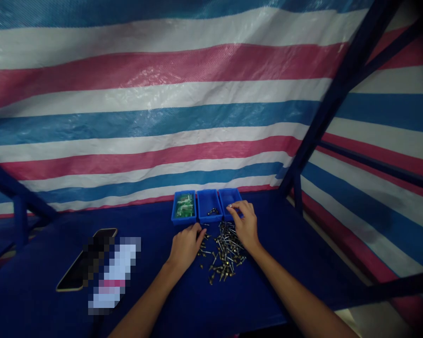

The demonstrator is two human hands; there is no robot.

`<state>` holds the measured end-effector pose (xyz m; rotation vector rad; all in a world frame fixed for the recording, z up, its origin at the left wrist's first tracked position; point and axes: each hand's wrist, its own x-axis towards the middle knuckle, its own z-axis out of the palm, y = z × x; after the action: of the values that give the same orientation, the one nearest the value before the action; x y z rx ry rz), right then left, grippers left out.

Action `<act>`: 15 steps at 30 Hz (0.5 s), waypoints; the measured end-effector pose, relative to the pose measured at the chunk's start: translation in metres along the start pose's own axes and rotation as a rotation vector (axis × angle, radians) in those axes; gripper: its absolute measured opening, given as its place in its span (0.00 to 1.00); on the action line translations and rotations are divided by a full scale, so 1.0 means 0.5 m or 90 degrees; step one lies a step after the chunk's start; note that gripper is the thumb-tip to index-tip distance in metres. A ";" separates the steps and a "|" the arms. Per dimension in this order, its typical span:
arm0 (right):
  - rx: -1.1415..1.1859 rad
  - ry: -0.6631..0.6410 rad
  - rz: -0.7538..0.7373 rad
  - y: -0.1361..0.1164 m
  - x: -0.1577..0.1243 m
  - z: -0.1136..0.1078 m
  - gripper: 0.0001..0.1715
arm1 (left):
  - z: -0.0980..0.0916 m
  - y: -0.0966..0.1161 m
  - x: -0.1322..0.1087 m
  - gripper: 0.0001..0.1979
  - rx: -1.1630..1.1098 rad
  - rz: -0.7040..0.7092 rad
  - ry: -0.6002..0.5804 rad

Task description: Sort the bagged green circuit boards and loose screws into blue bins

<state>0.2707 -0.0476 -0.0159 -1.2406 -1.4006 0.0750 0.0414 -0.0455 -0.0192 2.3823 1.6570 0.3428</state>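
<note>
A loose pile of metal screws (229, 249) with brass-coloured ends lies on the dark blue table, between and in front of my hands. At the pile's left edge rests my left hand (186, 245), its fingers curled together near a few stray screws; what they hold, if anything, is hidden. My right hand (246, 224) hovers over the near part of the right blue bin (229, 193), thumb and forefinger pinched on a tiny pale, shiny thing too small to name. The middle blue bin (207, 199) holds a few dark metal pieces. Green-and-clear small pieces (185, 205) fill the left blue bin (174, 213).
A phone (70, 272) lies on the table (155, 300) at the left, beside a blurred-out pale object (114, 272). Striped plastic sheeting (144, 108) hangs behind the table. Dark blue frame bars (324, 117) rise at the right and left.
</note>
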 end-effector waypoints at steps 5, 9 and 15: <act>0.008 -0.024 -0.016 0.006 -0.001 0.001 0.13 | -0.002 -0.001 -0.001 0.14 0.002 0.016 0.009; 0.026 -0.028 0.005 0.013 -0.006 0.006 0.12 | -0.001 -0.002 -0.001 0.14 0.004 0.023 0.019; 0.049 -0.010 0.073 0.016 -0.011 0.009 0.08 | 0.001 -0.003 0.001 0.14 0.007 0.013 0.012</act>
<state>0.2705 -0.0452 -0.0265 -1.2581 -1.3269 0.2161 0.0405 -0.0448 -0.0202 2.4133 1.6476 0.3621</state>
